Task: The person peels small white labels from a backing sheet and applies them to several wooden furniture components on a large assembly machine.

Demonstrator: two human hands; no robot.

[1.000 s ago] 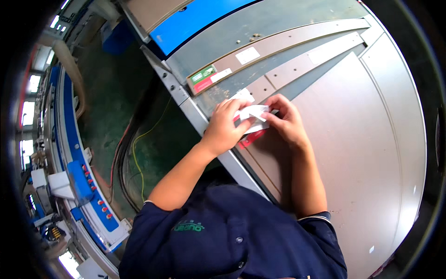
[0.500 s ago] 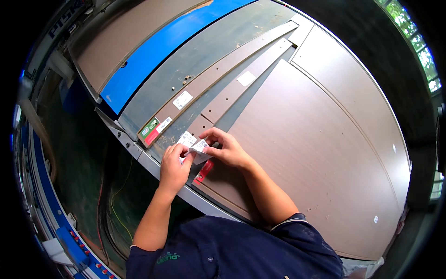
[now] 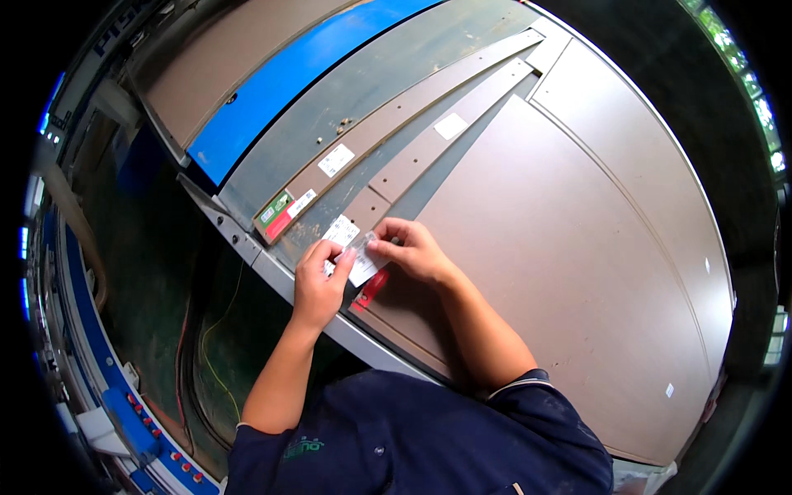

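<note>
Between my two hands is a white printed label (image 3: pixel 365 266), pinched at its left edge by my left hand (image 3: pixel 322 279) and at its upper right by my right hand (image 3: pixel 410 250). The fingers of both hands are closed on it. Just beyond my left hand, another white label (image 3: pixel 340 231) lies at the near end of a narrow brown board strip (image 3: pixel 407 172). Below the held label, a red sticker (image 3: pixel 371 289) sits at the near corner of a large brown panel (image 3: pixel 528 223), close under my right hand.
Left of the hands, a second narrow board (image 3: pixel 375 124) carries a white label (image 3: pixel 336 160) and a green and red sticker (image 3: pixel 280 216). A blue strip (image 3: pixel 272 91) crosses the table farther left. The table's metal edge (image 3: pixel 272 276) runs in front of me.
The label between my hands has gone from folded or bent to flatter and more spread out. My head view has shifted slightly, and both hands stay close together.
</note>
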